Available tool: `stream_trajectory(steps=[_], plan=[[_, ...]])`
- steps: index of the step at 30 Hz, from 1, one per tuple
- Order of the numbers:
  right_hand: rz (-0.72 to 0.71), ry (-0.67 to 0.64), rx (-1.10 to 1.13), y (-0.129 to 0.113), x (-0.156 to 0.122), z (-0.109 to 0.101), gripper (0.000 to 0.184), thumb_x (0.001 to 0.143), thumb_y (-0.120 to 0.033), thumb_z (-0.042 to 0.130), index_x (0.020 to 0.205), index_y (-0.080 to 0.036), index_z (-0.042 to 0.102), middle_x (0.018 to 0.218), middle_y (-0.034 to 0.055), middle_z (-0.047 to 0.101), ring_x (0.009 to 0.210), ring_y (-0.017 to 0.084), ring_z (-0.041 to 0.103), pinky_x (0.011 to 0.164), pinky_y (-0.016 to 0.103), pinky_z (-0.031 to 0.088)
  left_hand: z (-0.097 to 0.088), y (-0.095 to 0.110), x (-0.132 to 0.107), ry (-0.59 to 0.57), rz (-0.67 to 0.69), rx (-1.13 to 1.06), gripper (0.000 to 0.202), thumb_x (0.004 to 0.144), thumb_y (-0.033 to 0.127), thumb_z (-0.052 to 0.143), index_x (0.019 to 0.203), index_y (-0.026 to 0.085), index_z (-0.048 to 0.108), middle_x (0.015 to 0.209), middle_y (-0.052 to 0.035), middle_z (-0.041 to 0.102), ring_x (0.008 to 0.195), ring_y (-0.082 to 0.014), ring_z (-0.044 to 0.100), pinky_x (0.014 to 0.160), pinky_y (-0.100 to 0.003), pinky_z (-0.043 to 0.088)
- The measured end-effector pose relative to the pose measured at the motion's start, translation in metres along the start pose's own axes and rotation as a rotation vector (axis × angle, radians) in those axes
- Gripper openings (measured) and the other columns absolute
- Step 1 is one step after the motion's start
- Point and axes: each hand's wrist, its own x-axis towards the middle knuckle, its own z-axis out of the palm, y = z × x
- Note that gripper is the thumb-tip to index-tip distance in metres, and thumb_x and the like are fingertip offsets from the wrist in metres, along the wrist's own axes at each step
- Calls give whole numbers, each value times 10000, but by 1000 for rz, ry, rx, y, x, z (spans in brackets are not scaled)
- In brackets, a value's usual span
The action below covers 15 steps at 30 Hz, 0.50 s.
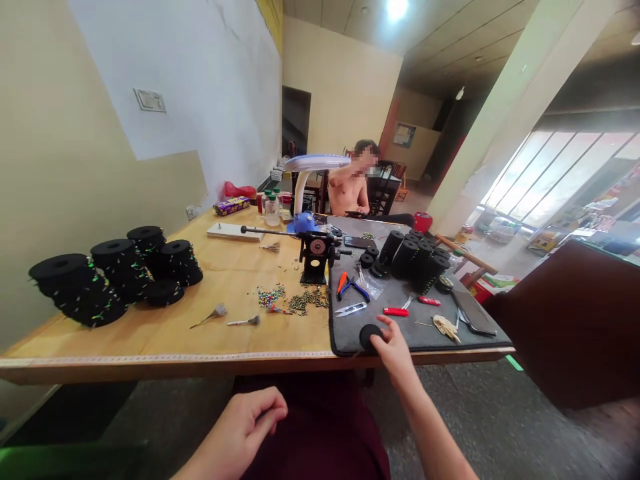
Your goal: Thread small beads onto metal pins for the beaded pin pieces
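My right hand (394, 347) has its thumb and fingers around a small black round foam spool (368, 337) at the front edge of the grey mat (345, 343). Below the table edge, over my lap, my left hand (255, 419) is closed with thumb and fingertips together; whatever may be between them is too small to see. Beyond the right hand lie white-handled snips (351, 309), orange-and-blue pliers (354, 288) and a red lighter (395, 311). A black clamp-like vise (315, 257) stands past the mat's left edge.
Stacked black foam spools (103, 287) stand at the left; more spools (410, 257) sit on the mat. Small metallic beads (306, 301) and coloured ones (271, 295) lie mid-table. A lamp (303, 187) stands behind the vise, and a person (350, 190) sits across the table.
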Motion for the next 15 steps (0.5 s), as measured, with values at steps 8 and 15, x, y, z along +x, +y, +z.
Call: stream_trajectory(steps=[8,15], plan=[[57,126,-426,18,53,-49,404,657,-298,558,1038,-164,571,614,-12,626,602,209,605,581,281,410,-35,-18,-14,183,28,239,322,876,405,396,687,212,571,584,22,584,550,-140,538,545,-204,403],[-2,207,-643,-4,37,-48,376,710,-295,620,1062,-166,583,953,124,666,944,301,599,779,367,416,-38,-15,-19,294,198,307,241,874,343,444,737,236,611,671,27,670,599,-133,621,571,-171,460]])
